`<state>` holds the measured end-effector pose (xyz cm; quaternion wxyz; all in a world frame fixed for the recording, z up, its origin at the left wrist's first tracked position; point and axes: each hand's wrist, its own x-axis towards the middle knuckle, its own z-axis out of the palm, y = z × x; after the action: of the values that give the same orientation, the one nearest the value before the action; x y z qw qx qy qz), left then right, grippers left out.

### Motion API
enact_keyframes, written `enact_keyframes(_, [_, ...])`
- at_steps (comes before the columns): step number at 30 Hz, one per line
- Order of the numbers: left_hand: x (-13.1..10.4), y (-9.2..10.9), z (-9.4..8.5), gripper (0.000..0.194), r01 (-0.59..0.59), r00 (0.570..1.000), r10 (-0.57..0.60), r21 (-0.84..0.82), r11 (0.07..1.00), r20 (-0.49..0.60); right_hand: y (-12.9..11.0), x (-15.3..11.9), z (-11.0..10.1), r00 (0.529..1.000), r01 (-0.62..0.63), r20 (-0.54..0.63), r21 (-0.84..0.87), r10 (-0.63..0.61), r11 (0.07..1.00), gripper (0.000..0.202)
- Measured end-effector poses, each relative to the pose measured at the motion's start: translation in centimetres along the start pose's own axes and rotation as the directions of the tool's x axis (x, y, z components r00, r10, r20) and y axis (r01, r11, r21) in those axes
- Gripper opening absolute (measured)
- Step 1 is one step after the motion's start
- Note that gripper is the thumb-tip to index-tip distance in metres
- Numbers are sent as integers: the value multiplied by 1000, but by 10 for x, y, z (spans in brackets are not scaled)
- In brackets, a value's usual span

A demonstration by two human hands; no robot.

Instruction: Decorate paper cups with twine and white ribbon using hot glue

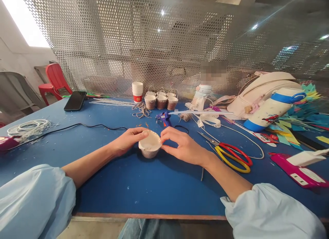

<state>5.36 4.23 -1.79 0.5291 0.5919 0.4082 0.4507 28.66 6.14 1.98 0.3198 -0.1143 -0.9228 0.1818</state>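
A small pale cup point(149, 152) with a rough, textured outside is tilted so that its inside shows, low over the blue table point(133, 194). My left hand point(128, 140) grips its left rim, thumb at the top edge. At the right rim, my right hand point(181, 144) pinches with thumb and index finger; what lies between those fingertips is too small to make out. Just beyond the cup lies a blue glue gun point(165, 118) with a long white stick in it. Scissors point(226, 151) with red and yellow handles lie right of my right hand.
Farther back stand several small wrapped cups point(161, 102), a paper cup stack point(137, 91) and tangled string point(141, 110). A phone point(75, 100) and black cable point(77, 125) lie left. To the right are a bottle point(269, 108), a bag point(259, 91) and a pink power strip point(298, 170).
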Motion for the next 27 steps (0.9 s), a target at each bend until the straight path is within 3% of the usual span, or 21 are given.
enact_keyframes(2, [1, 0, 0, 45, -42, 997, 46, 68, 997, -68, 1, 0, 5, 998, 5, -58, 10, -4, 1000, 10])
enact_keyframes(5, [-4, 7, 4, 34, -243, 944, 294, 289, 926, -151, 4, -1, 12, 992, 10, -128, 19, -8, 1000, 10])
enact_keyframes(7, [-11, 13, 7, 23, -391, 868, 487, 472, 790, -96, 4, -2, 16, 990, 9, -141, 6, -8, 1000, 9])
enact_keyframes(9, [-21, 19, 9, 19, -480, 820, 572, 580, 658, 30, 5, -3, 18, 990, 11, -141, -9, -12, 1000, 9])
enact_keyframes(13, [-36, 27, 5, 18, -599, 784, 536, 608, 521, 312, 5, -5, 21, 989, 26, -146, -39, -31, 999, 10])
enact_keyframes(15, [-39, 29, 3, 18, -626, 766, 521, 619, 475, 376, 4, -5, 23, 985, 40, -166, -92, -55, 995, 10])
enact_keyframes(19, [-39, 29, 6, 6, -571, 798, 506, 680, 460, 328, 3, -4, 26, 964, 123, -199, -260, -177, 958, 12])
enact_keyframes(22, [-39, 27, 9, 6, -536, 822, 489, 689, 488, 292, 3, -6, 26, 959, 174, -152, -353, -240, 919, 14])
enact_keyframes(25, [-41, 22, 10, 10, -561, 796, 535, 679, 474, 284, 6, -9, 25, 946, 231, -104, -449, -308, 863, 17])
enact_keyframes(27, [-41, 17, 9, 11, -598, 743, 603, 690, 406, 290, 8, -11, 24, 926, 287, -67, -511, -371, 810, 19])
